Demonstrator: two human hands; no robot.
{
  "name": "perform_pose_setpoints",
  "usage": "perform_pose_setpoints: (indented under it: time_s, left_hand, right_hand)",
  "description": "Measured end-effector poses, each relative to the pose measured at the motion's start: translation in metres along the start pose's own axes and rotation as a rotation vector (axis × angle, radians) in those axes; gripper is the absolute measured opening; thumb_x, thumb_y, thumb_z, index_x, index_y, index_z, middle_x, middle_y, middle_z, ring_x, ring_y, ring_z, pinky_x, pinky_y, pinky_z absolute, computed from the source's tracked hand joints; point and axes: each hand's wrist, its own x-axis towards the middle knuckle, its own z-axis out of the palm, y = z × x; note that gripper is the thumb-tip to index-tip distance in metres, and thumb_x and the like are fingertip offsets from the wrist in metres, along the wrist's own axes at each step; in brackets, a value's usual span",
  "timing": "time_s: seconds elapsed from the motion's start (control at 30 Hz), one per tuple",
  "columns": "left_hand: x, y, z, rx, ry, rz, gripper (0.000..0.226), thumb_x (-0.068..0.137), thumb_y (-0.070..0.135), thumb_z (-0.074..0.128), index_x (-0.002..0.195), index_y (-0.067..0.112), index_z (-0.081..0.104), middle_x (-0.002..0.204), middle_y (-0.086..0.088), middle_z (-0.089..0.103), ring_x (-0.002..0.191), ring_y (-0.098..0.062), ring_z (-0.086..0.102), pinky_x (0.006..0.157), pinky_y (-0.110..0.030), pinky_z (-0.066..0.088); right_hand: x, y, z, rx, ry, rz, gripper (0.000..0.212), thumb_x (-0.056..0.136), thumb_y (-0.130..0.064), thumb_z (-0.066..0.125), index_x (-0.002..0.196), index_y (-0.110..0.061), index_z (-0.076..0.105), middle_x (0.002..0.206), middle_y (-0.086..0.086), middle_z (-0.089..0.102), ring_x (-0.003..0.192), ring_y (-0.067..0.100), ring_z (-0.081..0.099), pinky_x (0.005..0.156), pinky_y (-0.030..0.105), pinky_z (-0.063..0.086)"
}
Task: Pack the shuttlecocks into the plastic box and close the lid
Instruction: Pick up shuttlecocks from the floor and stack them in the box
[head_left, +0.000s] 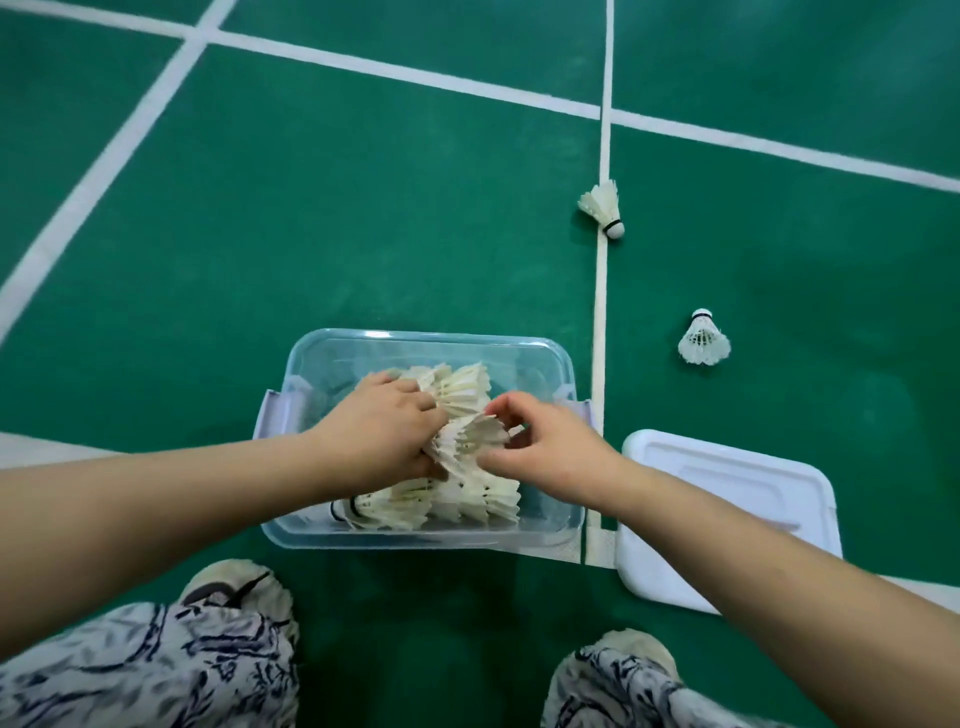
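A clear plastic box stands open on the green court floor in front of me. Several white feather shuttlecocks lie nested in rows inside it, one row along the near wall. My left hand grips a stack of shuttlecocks over the box's middle. My right hand pinches the right end of that same stack. The white lid lies flat on the floor to the right of the box. Two loose shuttlecocks rest on the floor: one on the white line, one further right.
White court lines cross the green floor; one runs just right of the box. My patterned trouser legs and pale shoes are at the bottom, close to the box's near side.
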Motion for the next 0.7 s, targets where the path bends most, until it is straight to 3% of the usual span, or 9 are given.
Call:
perform_pose_setpoints:
  time_s: [0.1,0.27,0.4,0.5,0.63,0.7]
  left_hand:
    - [-0.005,0.014,0.011,-0.029,-0.159,-0.027,0.049,0.080,0.060,0.046,0.105,0.019,0.055,0.113,0.001,0.060,0.112,-0.021,0.049,0.095,-0.034,0.035]
    - [-0.010,0.022,0.020,-0.078,-0.164,-0.006,0.053,0.079,0.064,0.043,0.106,0.019,0.052,0.114,0.000,0.054,0.111,-0.021,0.045,0.092,-0.035,0.034]
    - [-0.012,0.010,0.019,-0.124,-0.134,0.021,0.052,0.075,0.060,0.053,0.106,0.019,0.053,0.115,0.000,0.054,0.109,-0.022,0.047,0.090,-0.036,0.038]
    - [-0.013,0.003,0.017,-0.183,-0.089,0.056,0.060,0.071,0.058,0.060,0.115,0.019,0.052,0.113,-0.003,0.058,0.107,-0.024,0.051,0.090,-0.034,0.040]
    - [-0.018,0.006,0.015,-0.258,-0.090,0.077,0.082,0.063,0.067,0.033,0.133,0.025,0.036,0.122,0.001,0.056,0.113,-0.019,0.051,0.095,-0.028,0.038]
    - [-0.019,0.008,0.013,-0.334,-0.109,0.060,0.087,0.061,0.068,0.028,0.136,0.025,0.031,0.127,0.003,0.054,0.116,-0.017,0.050,0.098,-0.028,0.038]
  right_hand:
    - [0.001,0.006,0.008,-0.149,-0.009,-0.064,0.027,0.083,-0.023,0.061,0.110,-0.024,0.057,0.090,-0.008,0.055,0.078,0.013,0.051,0.068,0.020,0.040]
    - [0.006,0.016,0.018,-0.360,0.059,-0.156,0.015,0.089,-0.020,0.053,0.098,-0.018,0.065,0.084,0.002,0.063,0.079,0.016,0.048,0.068,0.024,0.033]
    - [0.012,0.017,0.031,-0.360,0.094,-0.217,0.012,0.089,-0.018,0.053,0.086,-0.013,0.063,0.084,0.006,0.064,0.077,0.020,0.048,0.066,0.026,0.031]
    - [0.019,0.021,0.040,-0.358,0.081,-0.246,0.015,0.088,-0.018,0.053,0.095,-0.013,0.065,0.095,0.010,0.066,0.092,0.027,0.057,0.074,0.029,0.039]
    - [0.023,0.023,0.047,-0.451,0.026,-0.232,0.029,0.088,-0.024,0.053,0.116,-0.019,0.059,0.107,0.009,0.067,0.101,0.029,0.059,0.081,0.033,0.046]
    - [0.023,0.024,0.047,-0.475,0.031,-0.212,0.035,0.087,-0.027,0.055,0.121,-0.021,0.052,0.109,0.009,0.067,0.101,0.031,0.060,0.081,0.035,0.049]
